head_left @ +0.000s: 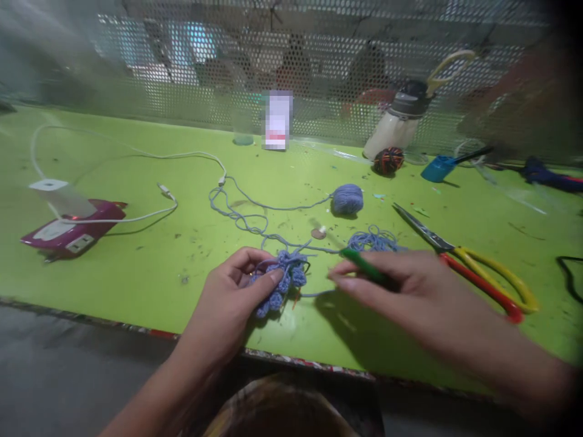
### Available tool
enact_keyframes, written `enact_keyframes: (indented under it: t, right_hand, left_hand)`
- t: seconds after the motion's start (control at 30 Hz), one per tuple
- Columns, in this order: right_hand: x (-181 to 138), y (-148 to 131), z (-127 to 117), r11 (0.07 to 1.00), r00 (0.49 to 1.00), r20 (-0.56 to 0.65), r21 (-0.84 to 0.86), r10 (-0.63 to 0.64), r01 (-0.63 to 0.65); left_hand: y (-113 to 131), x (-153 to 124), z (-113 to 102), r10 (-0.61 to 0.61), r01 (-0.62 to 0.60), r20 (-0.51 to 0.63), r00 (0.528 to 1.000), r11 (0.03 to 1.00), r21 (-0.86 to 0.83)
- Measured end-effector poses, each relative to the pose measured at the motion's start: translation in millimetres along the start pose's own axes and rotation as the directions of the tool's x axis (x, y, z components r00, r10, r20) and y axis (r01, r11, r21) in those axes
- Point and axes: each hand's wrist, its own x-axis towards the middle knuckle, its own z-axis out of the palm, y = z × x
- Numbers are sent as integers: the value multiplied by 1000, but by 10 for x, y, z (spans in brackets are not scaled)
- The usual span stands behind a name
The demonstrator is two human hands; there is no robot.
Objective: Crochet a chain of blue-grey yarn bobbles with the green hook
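Note:
In my left hand [237, 291] is a bumpy blue-violet crochet piece [285, 273], pinched under the thumb close to the table's front edge. My right hand [392, 282], to the right of it and apart, is closed around a crochet hook with a green handle [364, 264]; its shaft is blurred and points up and left. A strand of yarn [316, 295] runs from the piece to the right fingertips. Behind my right hand lies a loose heap of the same yarn [373, 238]. A blue-violet yarn ball [347, 199] sits farther back, its strand looping leftward.
Large scissors [449, 249] with red and yellow handles lie beside my right hand. At left are a magenta power strip [98, 212] and white cable [166, 193]. A bottle [394, 124], dark multicoloured yarn ball [388, 161], blue container [438, 169] and perforated panel [319, 73] stand behind.

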Motion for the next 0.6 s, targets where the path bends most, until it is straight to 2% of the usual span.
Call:
enact_keyframes:
  t: [0.1, 0.2, 0.47, 0.6]
  right_hand:
    - [75, -157, 258, 994, 999, -25, -102, -48, 45]
    - [159, -156, 384, 988, 1000, 1, -155, -18, 18]
    - [149, -144, 373, 939, 995, 68, -331, -77, 96]
    - [150, -152, 361, 925, 995, 76, -370, -62, 85]
  left_hand:
    - [6, -18, -9, 0, 1, 31, 1000, 1000, -20]
    - [16, -29, -10, 21, -22, 44, 999, 1000, 5]
    - [25, -29, 39, 76, -76, 2, 997, 994, 76]
    - [20, -50, 55, 61, -56, -46, 997, 993, 100]
